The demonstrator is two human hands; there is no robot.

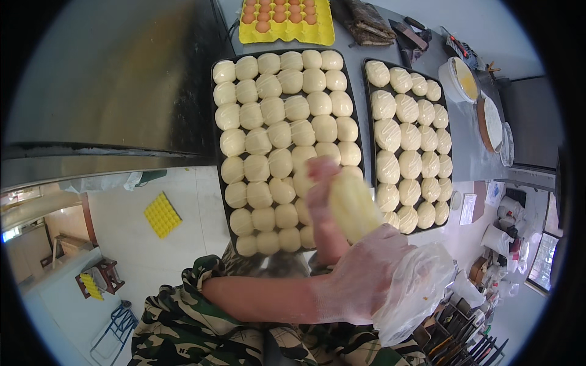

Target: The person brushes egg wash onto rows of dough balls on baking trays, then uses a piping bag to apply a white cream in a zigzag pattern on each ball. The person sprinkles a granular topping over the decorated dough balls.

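Observation:
My left hand (375, 270) comes across from the left and is closed around a clear plastic piping bag (355, 206) of pale yellow filling; its loose end (412, 293) hangs past the wrist. At the bag's front end is my right hand (322, 183), blurred, so its finger grip is unclear. Both are over the lower right of a large dark baking tray (219, 151) packed with round dough buns (257, 141). Thin pale lines cross many of these, mostly on the left and middle; the right columns look smooth. A second tray (373, 151) holds buns (410, 137) with zigzag lines.
A yellow egg tray (287, 34) with brown eggs stands behind the large tray. Tubs (458, 80), a round container (489, 123) and tools line the bench's right. A dark metal surface (110, 82) is at left. Another egg tray (162, 215) lies on the floor.

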